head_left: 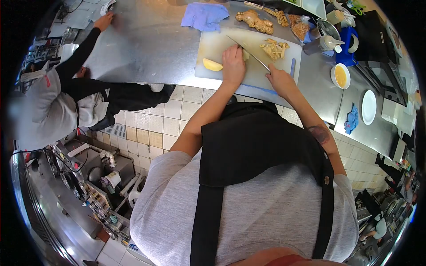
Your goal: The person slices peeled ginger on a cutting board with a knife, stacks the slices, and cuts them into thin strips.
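Observation:
On the white cutting board (253,42), my left hand (234,66) has its fingers curled over a pale piece of peeled ginger (246,55), mostly hidden. My right hand (281,80) is closed round the handle of a kitchen knife (254,56). Its blade slants up and left, right beside my left fingertips. A yellow peeled ginger chunk (212,65) lies left of my left hand. Toward the board's upper right is a heap of ginger peelings (274,49). Behind the board rests a knobbly unpeeled ginger root (255,22).
A blue cloth (204,16) lies behind the board. To the right are a squeeze bottle (320,45), a bowl of yellow liquid (340,76), a white plate (368,107) and another blue cloth (351,119). A co-worker (53,97) reaches over the steel counter (142,48) at left.

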The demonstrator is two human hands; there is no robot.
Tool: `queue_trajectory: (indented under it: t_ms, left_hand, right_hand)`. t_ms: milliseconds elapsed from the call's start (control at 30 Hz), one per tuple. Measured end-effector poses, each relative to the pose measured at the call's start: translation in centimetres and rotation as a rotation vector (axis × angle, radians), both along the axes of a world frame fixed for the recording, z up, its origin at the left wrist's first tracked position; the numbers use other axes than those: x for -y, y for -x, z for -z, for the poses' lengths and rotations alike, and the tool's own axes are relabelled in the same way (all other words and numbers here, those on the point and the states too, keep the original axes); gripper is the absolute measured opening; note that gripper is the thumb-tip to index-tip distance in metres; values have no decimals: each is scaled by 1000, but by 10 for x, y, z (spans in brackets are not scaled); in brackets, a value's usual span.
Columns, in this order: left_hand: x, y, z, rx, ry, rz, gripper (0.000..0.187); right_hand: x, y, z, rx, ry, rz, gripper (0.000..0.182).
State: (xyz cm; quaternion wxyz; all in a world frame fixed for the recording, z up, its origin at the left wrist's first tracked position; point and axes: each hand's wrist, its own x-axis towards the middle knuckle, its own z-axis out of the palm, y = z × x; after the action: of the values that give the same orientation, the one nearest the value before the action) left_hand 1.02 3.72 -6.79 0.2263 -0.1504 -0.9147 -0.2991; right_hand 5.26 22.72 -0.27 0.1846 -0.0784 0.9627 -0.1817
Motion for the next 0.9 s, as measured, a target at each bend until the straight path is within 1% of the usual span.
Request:
queue_trajectory:
  t_ms: [133, 233, 333, 433, 633, 900]
  left_hand:
    - [0, 1, 1, -2, -9, 2, 32]
    - [0, 2, 3, -17, -34, 18, 30]
    - [1, 2, 4, -32, -42, 17, 28]
    - [0, 3, 5, -43, -41, 10, 29]
    - [0, 1, 3, -30, -29, 0, 33]
    - [0, 2, 0, -4, -18, 5, 31]
  right_hand:
    - [7, 11, -2, -37, 13, -13, 25]
    - [7, 17, -10, -62, -76, -35, 26]
    - [6, 10, -26, -85, -64, -1, 27]
    - [-1, 0, -29, -41, -54, -40, 27]
    - [-6, -12, -20, 32, -72, -9, 26]
    - [10, 3, 0, -24, -1, 19, 26]
